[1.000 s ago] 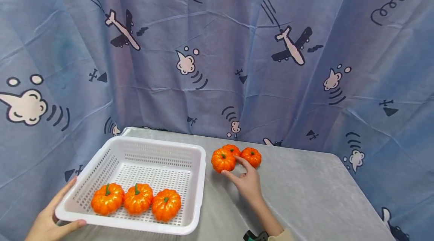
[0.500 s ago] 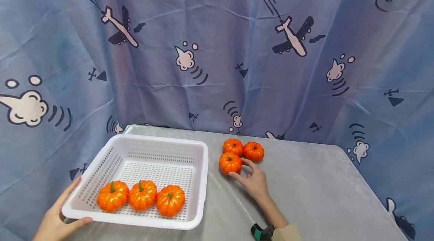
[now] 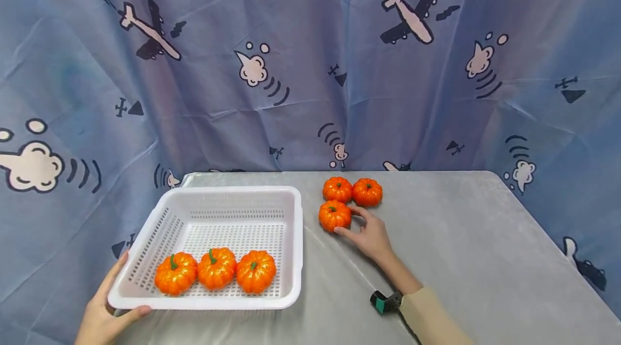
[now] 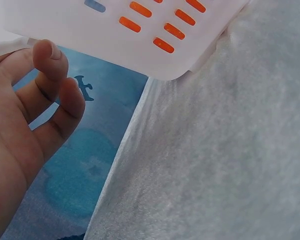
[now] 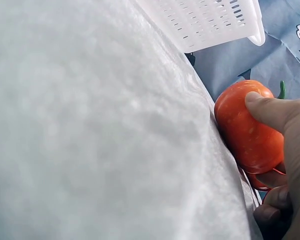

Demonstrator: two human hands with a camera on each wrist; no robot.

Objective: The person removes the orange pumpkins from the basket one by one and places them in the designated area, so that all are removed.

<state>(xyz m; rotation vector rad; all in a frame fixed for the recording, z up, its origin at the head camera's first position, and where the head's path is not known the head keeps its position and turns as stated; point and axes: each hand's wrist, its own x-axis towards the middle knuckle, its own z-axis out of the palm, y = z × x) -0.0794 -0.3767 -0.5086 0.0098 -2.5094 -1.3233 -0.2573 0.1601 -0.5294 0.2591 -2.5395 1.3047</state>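
My right hand (image 3: 371,234) pinches a small orange toy pumpkin (image 3: 335,216) by its side, just in front of two more pumpkins. In the right wrist view the thumb (image 5: 265,107) presses on this pumpkin's side, and its green stem (image 5: 282,89) shows above. Of the pair behind, one pumpkin (image 3: 337,190) sits left and the other pumpkin (image 3: 367,192) right. A white plastic basket (image 3: 208,303) stands to their left, with three pumpkins (image 3: 216,268) in a row along its front. At the basket's front left corner my left hand (image 3: 104,307) grips the rim, thumb in front and fingers along the side.
A grey cloth covers the table (image 3: 485,259). Behind it hangs a blue curtain (image 3: 301,64) with printed planes and clouds. A black and green strap device (image 3: 385,302) is on the right wrist.
The right hand's pumpkin, which overlapped the back left one, has come down in front of it. My left hand keeps its grip on the basket. The head view has shifted.
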